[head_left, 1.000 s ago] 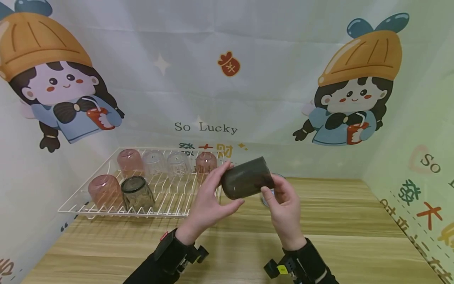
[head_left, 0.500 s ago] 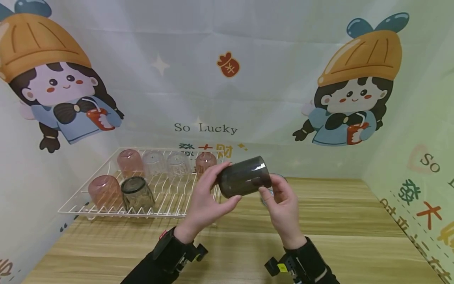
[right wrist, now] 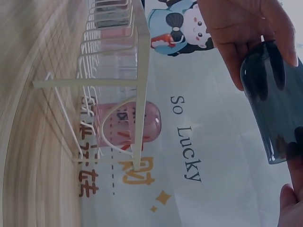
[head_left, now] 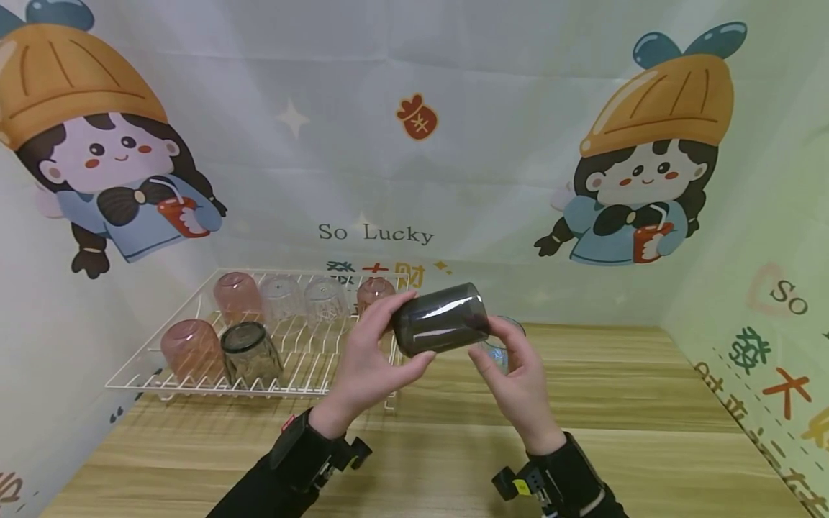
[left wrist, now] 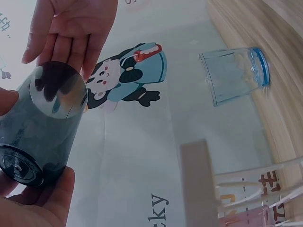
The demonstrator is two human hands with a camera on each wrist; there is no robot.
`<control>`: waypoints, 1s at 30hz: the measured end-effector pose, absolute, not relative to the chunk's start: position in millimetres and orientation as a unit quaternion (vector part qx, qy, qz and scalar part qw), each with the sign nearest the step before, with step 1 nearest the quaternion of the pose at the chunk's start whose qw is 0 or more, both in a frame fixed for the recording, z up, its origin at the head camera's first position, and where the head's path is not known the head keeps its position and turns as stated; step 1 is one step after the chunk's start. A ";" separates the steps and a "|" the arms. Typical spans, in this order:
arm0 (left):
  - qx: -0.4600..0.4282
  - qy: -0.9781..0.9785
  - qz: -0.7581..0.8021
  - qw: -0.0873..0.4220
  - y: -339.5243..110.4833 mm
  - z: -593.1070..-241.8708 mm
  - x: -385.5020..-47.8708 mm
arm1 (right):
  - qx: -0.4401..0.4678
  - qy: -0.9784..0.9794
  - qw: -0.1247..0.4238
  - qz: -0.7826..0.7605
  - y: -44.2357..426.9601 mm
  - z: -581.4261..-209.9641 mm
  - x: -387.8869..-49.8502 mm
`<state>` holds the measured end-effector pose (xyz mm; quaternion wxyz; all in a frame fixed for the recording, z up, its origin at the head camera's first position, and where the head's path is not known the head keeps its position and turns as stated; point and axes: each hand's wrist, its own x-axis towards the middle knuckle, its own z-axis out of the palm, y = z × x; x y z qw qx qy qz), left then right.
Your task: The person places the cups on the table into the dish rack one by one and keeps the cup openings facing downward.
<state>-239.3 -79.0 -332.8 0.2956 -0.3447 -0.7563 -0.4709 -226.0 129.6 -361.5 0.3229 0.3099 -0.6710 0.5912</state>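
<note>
A dark grey drinking glass [head_left: 440,318] is held in the air, tilted on its side with its mouth to the right. My left hand [head_left: 370,356] grips its base end between thumb and fingers. At the rim, my right hand [head_left: 520,381] has its fingers touching or just behind the glass, while its thumb stands apart from it. The left wrist view shows the glass's round base [left wrist: 21,165] and, through the wall, fingers of the right hand [left wrist: 78,21]. Behind the right hand, a clear glass with a blue base [left wrist: 232,75] stands on the table, partly hidden in the head view.
A white wire dish rack [head_left: 311,392] stands on the left of the wooden table [head_left: 615,403]. Several glasses sit upside down on it, among them a pink one [head_left: 191,349] and a smoky one [head_left: 251,356]. A printed cloth [head_left: 492,180] hangs behind.
The dark glass has shifted slightly left with my left hand and turned a little. My right thumb has come off the rim, and more of the clear glass behind shows.
</note>
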 end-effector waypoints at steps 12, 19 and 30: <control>-0.339 -0.776 -0.451 0.281 -88.9 -325.9 -238.5 | 0.314 -0.703 0.337 0.541 135.4 -361.0 -228.6; -0.325 -0.794 -0.431 0.280 -94.7 -322.5 -238.2 | 0.330 -0.711 0.330 0.526 140.0 -362.6 -230.5; -0.304 -0.819 -0.401 0.275 -107.1 -321.0 -235.9 | 0.322 -0.745 0.298 0.502 150.4 -368.7 -233.7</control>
